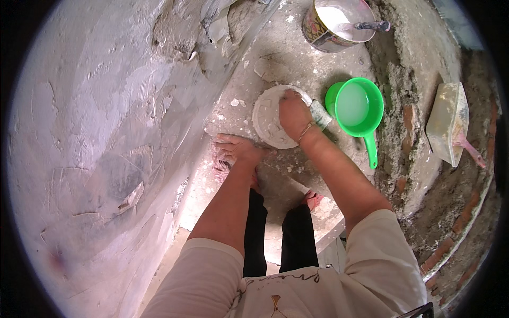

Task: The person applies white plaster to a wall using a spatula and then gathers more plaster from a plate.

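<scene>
A round, shallow container [266, 117] caked with white plaster-like material sits on the rough floor ahead of me. My right hand [295, 114] reaches down into it with fingers curled; whatever they grip is hidden beneath the hand. Against the container's right rim, by my wrist, a flat greyish piece [321, 114] sticks out, perhaps a blade. My left hand [239, 148] is low beside the container's near left side, fingers stretched out over a reddish, crumpled-looking thing [220, 168]. Just right of the container stands a green dipper [354, 106] holding cloudy whitish liquid, its handle pointing toward me.
At the far side stands a bucket [324, 42] with white powder and a dark-handled tool [371, 26]. A cream scoop-like pan [446, 124] with a pink handle lies at right, beyond a rough broken strip [395, 122]. A patchy grey wall [106, 127] fills the left.
</scene>
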Motion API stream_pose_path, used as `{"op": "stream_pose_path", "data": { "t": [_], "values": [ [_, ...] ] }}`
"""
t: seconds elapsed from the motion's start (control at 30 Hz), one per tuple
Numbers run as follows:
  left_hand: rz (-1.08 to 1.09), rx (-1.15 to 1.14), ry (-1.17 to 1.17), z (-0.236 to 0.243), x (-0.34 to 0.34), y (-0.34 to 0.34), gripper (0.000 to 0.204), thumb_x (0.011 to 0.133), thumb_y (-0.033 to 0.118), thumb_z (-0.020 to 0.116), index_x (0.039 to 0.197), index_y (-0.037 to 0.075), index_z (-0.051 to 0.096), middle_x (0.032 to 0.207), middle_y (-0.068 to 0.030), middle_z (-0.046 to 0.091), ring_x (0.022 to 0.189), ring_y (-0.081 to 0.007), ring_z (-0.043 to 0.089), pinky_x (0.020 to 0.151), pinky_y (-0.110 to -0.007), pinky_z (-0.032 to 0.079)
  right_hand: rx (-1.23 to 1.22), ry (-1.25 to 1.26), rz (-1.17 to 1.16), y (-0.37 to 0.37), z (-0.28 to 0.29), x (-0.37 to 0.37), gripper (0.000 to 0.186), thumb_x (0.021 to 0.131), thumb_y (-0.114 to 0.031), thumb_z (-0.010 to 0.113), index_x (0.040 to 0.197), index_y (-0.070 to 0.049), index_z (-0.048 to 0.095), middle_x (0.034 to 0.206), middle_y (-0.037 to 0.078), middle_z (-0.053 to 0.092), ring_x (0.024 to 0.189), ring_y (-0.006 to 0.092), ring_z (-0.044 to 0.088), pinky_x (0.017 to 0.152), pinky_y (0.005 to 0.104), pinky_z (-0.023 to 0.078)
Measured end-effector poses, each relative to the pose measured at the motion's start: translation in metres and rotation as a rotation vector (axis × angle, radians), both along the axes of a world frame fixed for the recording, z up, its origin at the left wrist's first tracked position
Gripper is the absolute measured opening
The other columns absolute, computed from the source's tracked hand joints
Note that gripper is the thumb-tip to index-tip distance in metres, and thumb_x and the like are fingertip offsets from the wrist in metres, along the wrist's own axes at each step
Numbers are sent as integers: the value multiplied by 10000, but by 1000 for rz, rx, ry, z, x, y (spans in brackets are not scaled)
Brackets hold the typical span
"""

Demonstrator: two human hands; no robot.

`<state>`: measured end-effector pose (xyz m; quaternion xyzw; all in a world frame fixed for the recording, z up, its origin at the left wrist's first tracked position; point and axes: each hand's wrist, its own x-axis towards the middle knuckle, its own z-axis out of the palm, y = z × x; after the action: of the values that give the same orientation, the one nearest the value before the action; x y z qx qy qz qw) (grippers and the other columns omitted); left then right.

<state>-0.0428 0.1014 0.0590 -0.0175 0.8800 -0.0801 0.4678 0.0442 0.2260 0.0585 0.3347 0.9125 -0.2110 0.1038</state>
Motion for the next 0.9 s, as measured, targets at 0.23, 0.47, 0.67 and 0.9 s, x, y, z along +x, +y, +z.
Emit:
{"op": "stream_pose_path", "data": {
  "t": [0.23,0.47,0.67,0.9],
  "values": [
    [21,74,63,-15,4,-4,1531,572,339,912,1379,39,-354,1522,-272,-189,1405,-516,7,1166,-521,143,207,-17,145,-69,-22,3,428,826,-134,527,1204,56,596,1310,298,467,1168,432,487,1025,442,390],
    [40,96,45,-19,7,-5,1569,537,373,926,1374,38,-358,1512,-279,-213,1415,-491,0,1178,-488,107,-45,-53,251,-47,-7,17,161,785,-108,581,877,-10,670,1068,176,584,1027,332,575,901,395,475],
    [14,41,15,-12,8,2,1618,484,419,944,1378,32,-348,1509,-278,-221,1422,-473,-11,1182,-475,115,-100,-99,-27,-7,-9,13,166,811,-129,560,870,-52,695,1018,117,634,995,273,591,877,381,460],
    [48,71,43,-17,9,1,1633,462,390,957,1382,40,-346,1512,-274,-220,1425,-464,-27,1183,-473,107,307,32,303,-57,-21,43,296,797,-123,566,1039,23,655,1169,256,547,1048,368,557,868,375,504]
  ]
}}
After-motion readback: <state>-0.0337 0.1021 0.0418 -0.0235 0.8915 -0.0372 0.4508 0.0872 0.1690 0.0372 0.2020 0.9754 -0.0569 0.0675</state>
